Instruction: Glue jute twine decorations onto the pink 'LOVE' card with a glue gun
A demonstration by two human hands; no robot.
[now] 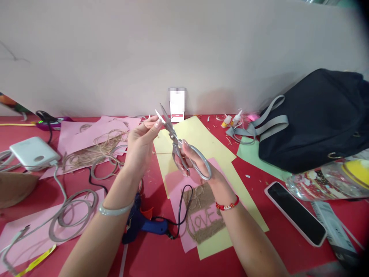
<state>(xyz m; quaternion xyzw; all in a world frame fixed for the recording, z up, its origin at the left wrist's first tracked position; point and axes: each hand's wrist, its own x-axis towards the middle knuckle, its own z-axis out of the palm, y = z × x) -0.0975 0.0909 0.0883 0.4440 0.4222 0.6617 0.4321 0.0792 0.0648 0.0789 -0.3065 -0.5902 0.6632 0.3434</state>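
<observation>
My right hand (pixel 191 156) is wrapped round the grey handles of a pair of metal scissors (pixel 172 135), raised above the table with the blades parted and pointing up and left. Close by the blades, my left hand (pixel 145 136) has thumb and fingers pinched together; what lies between them is too small to make out. A thin strand of twine (pixel 163 153) runs between the left palm and the scissor handles. Beneath the right wrist lies a brown twine-covered piece (pixel 201 196) with a bow and the letters LOVE on pink. A blue glue gun (pixel 147 225) rests below my left hand.
Loose twine (pixel 106 144) and pink paper (pixel 77 134) lie left, near coiled cables (pixel 73 215) and a white power adapter (pixel 34 152). A lit phone (pixel 177 104) leans on the wall. Rightward are a dark bag (pixel 314 119), a bottle (pixel 319 181) and another phone (pixel 295 213).
</observation>
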